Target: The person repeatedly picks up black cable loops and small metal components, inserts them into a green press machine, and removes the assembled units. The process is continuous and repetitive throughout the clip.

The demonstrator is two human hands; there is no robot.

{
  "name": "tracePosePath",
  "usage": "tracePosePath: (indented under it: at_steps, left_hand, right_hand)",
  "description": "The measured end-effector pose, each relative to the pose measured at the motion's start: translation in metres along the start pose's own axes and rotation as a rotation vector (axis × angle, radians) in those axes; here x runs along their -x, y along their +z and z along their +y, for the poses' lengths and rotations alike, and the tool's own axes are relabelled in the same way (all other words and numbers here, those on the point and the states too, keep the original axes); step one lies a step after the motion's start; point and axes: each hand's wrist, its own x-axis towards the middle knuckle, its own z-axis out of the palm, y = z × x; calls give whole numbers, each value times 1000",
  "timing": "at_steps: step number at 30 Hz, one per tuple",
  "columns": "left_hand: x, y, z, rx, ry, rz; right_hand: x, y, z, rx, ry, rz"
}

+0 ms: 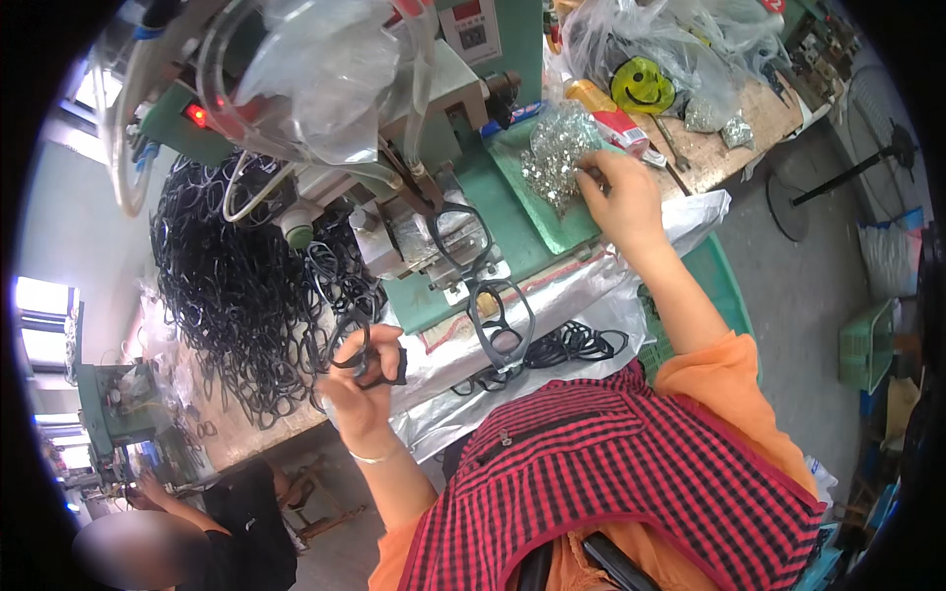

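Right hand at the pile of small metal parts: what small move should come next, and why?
Probably lift one part out and carry it to the frame on the green machine. The right hand pinches in the shiny pile, while the left hand holds another black frame ready.

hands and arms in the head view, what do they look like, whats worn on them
Both hands are bare, with no gloves. The left hand has a thin, pale bangle at the wrist. The right hand has nothing on its wrist. Both forearms are uncovered; orange sleeves begin near the elbows, under a sleeveless red-and-black checked apron with a zip pocket.
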Motion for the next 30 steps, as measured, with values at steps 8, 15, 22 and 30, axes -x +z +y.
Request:
tracePosePath:
  at_steps: [8,15,22,30]
  left_hand:
    - [-1,-1,-17,33,-10,466]
    - [4,64,-1,-375,-87,-391]
    - [26,37,39,61,273,-153]
    - [-43,34,50,-77,619,182]
  right_hand:
    - [16,8,-7,216,-172,-143]
    - [-21,6,-8,-46,-52,35]
    - [-2,-30,-54,-759,241,-276]
    - [-4,50,-123,-1149,136,-133]
